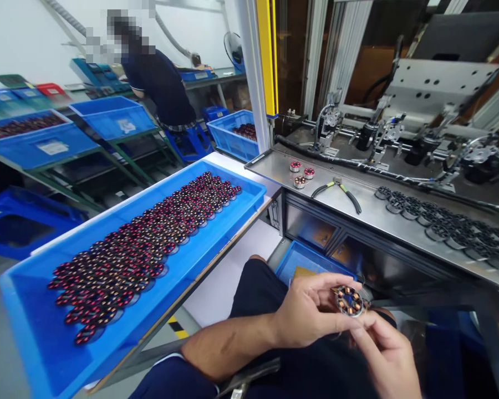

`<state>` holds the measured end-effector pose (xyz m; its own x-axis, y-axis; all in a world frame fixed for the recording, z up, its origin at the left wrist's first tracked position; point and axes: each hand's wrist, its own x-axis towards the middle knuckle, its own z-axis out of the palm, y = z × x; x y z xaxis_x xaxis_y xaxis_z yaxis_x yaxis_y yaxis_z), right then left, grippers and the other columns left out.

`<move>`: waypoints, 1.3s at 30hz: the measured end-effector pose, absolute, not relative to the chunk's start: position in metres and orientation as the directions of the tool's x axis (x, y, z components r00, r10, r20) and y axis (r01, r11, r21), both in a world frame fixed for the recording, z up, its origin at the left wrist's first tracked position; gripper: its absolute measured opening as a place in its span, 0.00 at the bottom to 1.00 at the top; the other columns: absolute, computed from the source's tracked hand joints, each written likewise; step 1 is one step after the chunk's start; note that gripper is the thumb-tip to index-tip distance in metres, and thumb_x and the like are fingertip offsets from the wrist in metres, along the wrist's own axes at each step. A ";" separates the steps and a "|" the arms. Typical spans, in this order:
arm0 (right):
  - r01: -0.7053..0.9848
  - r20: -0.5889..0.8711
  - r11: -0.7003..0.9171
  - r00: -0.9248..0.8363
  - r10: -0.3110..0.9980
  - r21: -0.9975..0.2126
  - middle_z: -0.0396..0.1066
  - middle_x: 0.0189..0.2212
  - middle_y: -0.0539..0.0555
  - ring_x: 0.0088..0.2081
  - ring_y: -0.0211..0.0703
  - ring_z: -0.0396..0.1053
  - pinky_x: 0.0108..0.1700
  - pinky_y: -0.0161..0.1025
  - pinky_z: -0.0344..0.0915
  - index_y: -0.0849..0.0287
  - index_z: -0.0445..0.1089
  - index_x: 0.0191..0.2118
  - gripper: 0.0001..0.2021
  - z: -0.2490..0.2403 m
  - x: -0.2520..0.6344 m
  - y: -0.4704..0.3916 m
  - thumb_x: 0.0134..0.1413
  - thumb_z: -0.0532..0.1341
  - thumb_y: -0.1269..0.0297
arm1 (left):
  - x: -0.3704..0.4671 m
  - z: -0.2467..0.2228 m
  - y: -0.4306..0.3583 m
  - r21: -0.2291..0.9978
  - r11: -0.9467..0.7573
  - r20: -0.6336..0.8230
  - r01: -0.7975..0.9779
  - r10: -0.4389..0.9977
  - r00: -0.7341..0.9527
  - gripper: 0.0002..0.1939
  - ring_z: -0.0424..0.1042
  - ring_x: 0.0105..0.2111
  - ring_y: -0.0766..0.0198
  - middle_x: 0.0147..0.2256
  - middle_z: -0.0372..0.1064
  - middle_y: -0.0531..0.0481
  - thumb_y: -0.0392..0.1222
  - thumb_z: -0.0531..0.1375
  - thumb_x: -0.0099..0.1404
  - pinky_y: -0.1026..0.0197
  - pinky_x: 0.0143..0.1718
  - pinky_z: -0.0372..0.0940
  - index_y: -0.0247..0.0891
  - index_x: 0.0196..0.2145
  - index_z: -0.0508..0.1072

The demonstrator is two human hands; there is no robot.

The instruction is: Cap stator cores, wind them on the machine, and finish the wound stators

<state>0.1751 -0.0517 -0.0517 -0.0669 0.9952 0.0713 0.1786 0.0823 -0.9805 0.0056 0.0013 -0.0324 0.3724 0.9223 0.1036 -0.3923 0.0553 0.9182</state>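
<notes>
A small round wound stator (349, 301) with copper coils and a dark centre is held above my lap. My left hand (305, 313) grips it between thumb and fingers from the left. Below its lower right edge, my right hand (385, 346) has thumb and forefinger pinched together at the rim; thin wires seem to show there, but what the pinch holds is too small to tell. On the metal worktop ahead lie several loose stators, one of them copper-coloured (300, 182), beside pliers (336, 192) with green and black handles.
A long blue tray (149, 313) of wound stators stands at the left. Dark stator cores (436, 231) line the worktop's right part, before a machine (382, 133). A blue bin (299, 260) sits beneath the worktop. A person (158, 83) sits farther back, near blue crates (112, 116).
</notes>
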 end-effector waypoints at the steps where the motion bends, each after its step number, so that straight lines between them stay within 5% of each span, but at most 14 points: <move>1: 0.203 0.145 0.150 -0.039 0.989 -0.968 0.70 0.27 0.51 0.30 0.40 0.69 0.34 0.33 0.68 0.57 0.71 0.32 0.09 -0.049 0.176 -0.052 0.61 0.62 0.59 | 0.005 -0.034 0.001 0.945 -0.098 0.206 -0.314 0.919 0.335 0.28 0.81 0.38 0.57 0.44 0.79 0.35 0.35 0.73 0.52 0.62 0.41 0.76 0.30 0.50 0.74; 4: 0.239 0.326 0.306 0.048 0.944 -0.922 0.70 0.36 0.55 0.39 0.46 0.71 0.41 0.37 0.70 0.55 0.72 0.39 0.07 -0.039 0.177 -0.050 0.57 0.65 0.60 | 0.003 -0.036 0.002 0.847 -0.525 0.527 -0.089 0.803 0.277 0.32 0.81 0.41 0.57 0.47 0.78 0.36 0.36 0.71 0.55 0.63 0.43 0.76 0.33 0.56 0.68; 8: 0.190 0.304 0.284 0.081 0.949 -0.940 0.69 0.34 0.54 0.36 0.45 0.70 0.38 0.38 0.69 0.55 0.70 0.35 0.06 -0.025 0.169 -0.047 0.54 0.68 0.63 | 0.001 -0.032 0.004 0.692 -0.721 0.685 0.026 0.668 0.290 0.35 0.80 0.43 0.59 0.47 0.78 0.38 0.36 0.69 0.58 0.64 0.46 0.75 0.37 0.61 0.62; 14: 0.100 0.200 0.187 0.140 0.970 -0.977 0.68 0.31 0.51 0.34 0.38 0.67 0.36 0.31 0.68 0.55 0.68 0.30 0.07 -0.029 0.163 -0.048 0.61 0.63 0.65 | 0.000 -0.026 0.001 0.826 -0.562 0.547 -0.039 0.783 0.295 0.24 0.81 0.39 0.59 0.46 0.79 0.38 0.36 0.69 0.57 0.64 0.43 0.76 0.34 0.51 0.73; 17: 0.059 0.156 0.148 0.177 0.972 -0.987 0.66 0.30 0.50 0.34 0.36 0.65 0.37 0.29 0.66 0.55 0.67 0.30 0.08 -0.037 0.164 -0.048 0.61 0.63 0.64 | 0.001 -0.029 0.002 0.940 -0.215 0.301 -0.266 0.890 0.343 0.23 0.81 0.39 0.58 0.45 0.79 0.35 0.36 0.71 0.54 0.61 0.42 0.76 0.31 0.48 0.75; 21: 0.018 0.139 0.138 0.166 0.976 -0.990 0.66 0.30 0.50 0.35 0.37 0.66 0.38 0.30 0.66 0.55 0.67 0.30 0.09 -0.041 0.161 -0.048 0.61 0.63 0.63 | 0.006 -0.033 0.007 0.880 0.141 0.086 -0.453 0.891 0.446 0.26 0.79 0.40 0.60 0.45 0.77 0.38 0.34 0.73 0.51 0.59 0.43 0.75 0.32 0.48 0.75; 27: -0.068 0.118 0.133 0.191 0.974 -0.989 0.67 0.32 0.51 0.35 0.39 0.67 0.38 0.33 0.68 0.55 0.69 0.32 0.06 -0.044 0.163 -0.049 0.60 0.64 0.63 | 0.012 -0.035 0.008 0.906 -0.283 0.374 -0.316 0.885 0.277 0.22 0.77 0.40 0.59 0.41 0.77 0.41 0.34 0.73 0.49 0.61 0.40 0.74 0.34 0.43 0.78; 31: -0.182 0.111 0.134 0.129 0.985 -0.974 0.66 0.35 0.53 0.37 0.43 0.68 0.40 0.39 0.70 0.53 0.69 0.36 0.05 -0.040 0.162 -0.050 0.57 0.66 0.62 | 0.013 -0.030 0.008 0.804 -0.572 0.595 -0.164 0.760 0.262 0.23 0.79 0.38 0.57 0.39 0.79 0.41 0.35 0.72 0.50 0.62 0.38 0.75 0.34 0.45 0.76; 39: -0.318 -0.073 0.018 0.271 0.960 -0.948 0.63 0.31 0.52 0.35 0.42 0.63 0.38 0.39 0.67 0.56 0.67 0.28 0.11 -0.038 0.148 -0.054 0.59 0.63 0.58 | 0.014 -0.031 0.007 0.812 -0.554 0.584 -0.186 0.778 0.231 0.22 0.80 0.39 0.56 0.40 0.80 0.39 0.39 0.73 0.50 0.59 0.41 0.76 0.34 0.44 0.77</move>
<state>0.1483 -0.0540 -0.0380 0.2712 0.9597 -0.0732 -0.3179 0.0175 -0.9480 0.0139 0.0068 -0.0314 0.2313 0.7784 0.5836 -0.1858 -0.5535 0.8118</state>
